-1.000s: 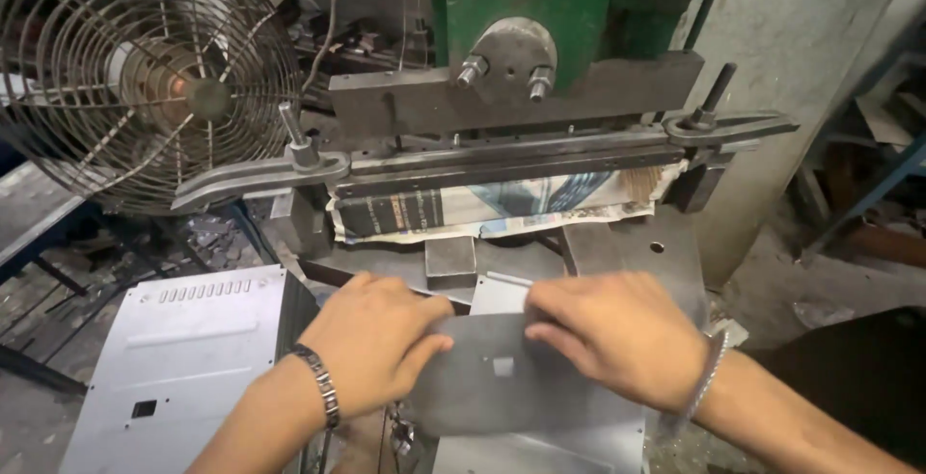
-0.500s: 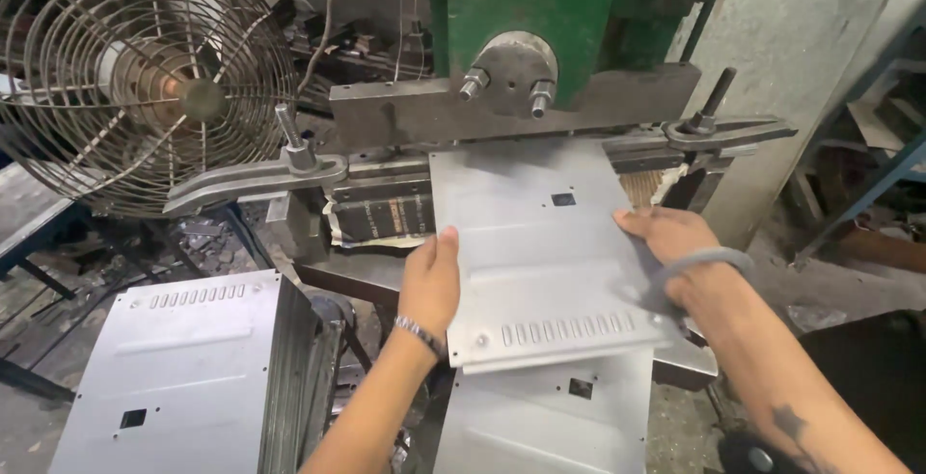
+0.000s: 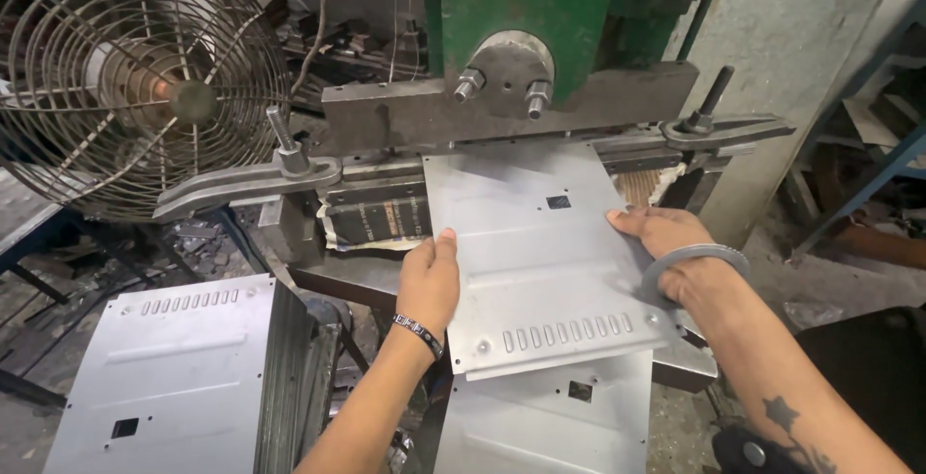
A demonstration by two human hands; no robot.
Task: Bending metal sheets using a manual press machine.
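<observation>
My left hand [image 3: 431, 278] lies nearly flat, fingers together, pressed against the left edge of the flat grey sheet-metal panel with a slotted vent row [image 3: 540, 252]. My right hand [image 3: 666, 238] grips the panel's right edge, fingers curled over it, a metal bangle on the wrist. The panel rests on the bed of the green press machine [image 3: 540, 11], its far edge tucked under the dark steel clamp bar [image 3: 405, 117], so that end is hidden. Below it, another grey panel [image 3: 550, 416] is partly covered. At the left stands a stack of similar vented panels [image 3: 174, 368], cut off by the frame, behind it a round wire-caged fan [image 3: 135, 79].
</observation>
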